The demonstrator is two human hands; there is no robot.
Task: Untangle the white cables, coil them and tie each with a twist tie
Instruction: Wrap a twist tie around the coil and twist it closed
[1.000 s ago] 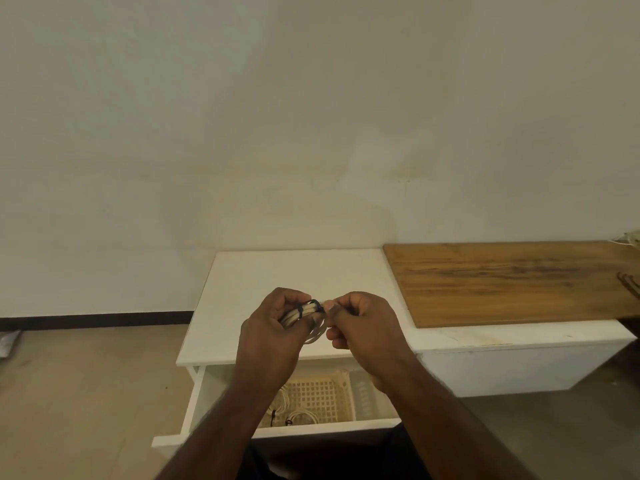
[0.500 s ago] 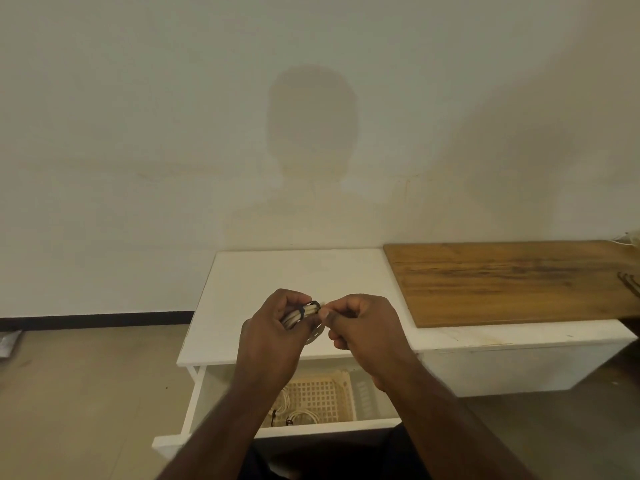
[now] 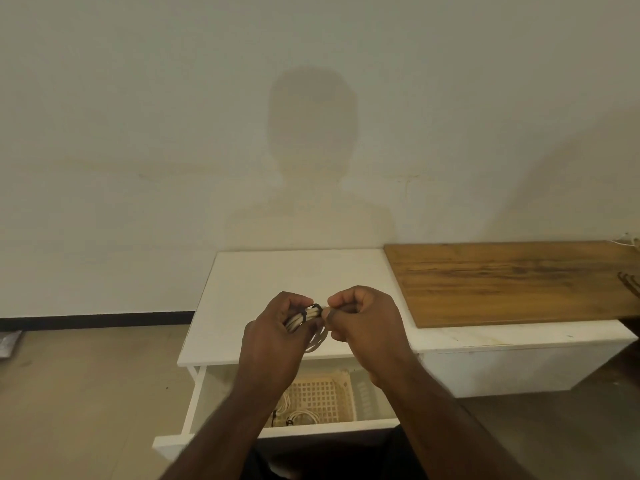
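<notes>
2 hands gripping 1 coiled white cable [image 3: 304,320], long axis slanting up-right: left hand [image 3: 277,337] fingers curling round it, right hand [image 3: 363,323] pinching the black twist tie [image 3: 313,308].

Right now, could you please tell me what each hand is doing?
Left hand: closed around the coiled white cable.
Right hand: closed, pinching at the black twist tie on the coil.

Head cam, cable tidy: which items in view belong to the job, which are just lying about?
Job:
- left hand, gripping the coiled white cable
- right hand, pinching at the dark twist tie round the coil
- tied white cable coils in the beige plastic basket, open white drawer

Lying about:
- brown wooden board
- white cabinet top
</notes>
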